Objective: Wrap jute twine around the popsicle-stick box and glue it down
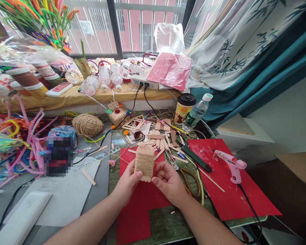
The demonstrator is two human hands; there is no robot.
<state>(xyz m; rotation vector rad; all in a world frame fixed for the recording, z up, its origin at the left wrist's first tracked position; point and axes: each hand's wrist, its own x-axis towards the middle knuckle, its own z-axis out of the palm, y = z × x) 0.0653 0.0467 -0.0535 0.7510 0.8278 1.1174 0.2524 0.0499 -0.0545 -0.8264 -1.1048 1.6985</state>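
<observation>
My left hand [127, 183] and my right hand [169, 182] hold between them a small block of wooden craft sticks wrapped in jute twine [144, 161], upright above a red paper sheet [140, 207]. The left fingers grip its lower left side and the right fingers press its lower right corner. Loose wooden sticks [159, 137] lie scattered just beyond it. A ball of jute twine [88, 125] sits to the far left.
A pink glue gun [232, 166] lies on another red sheet [229, 190] at right. Scissors [187, 178] rest beside my right hand. A coffee cup [184, 108] and water bottle [197, 111] stand behind. Pipe cleaners [17, 143] crowd the left; white paper [66, 194] lies nearer.
</observation>
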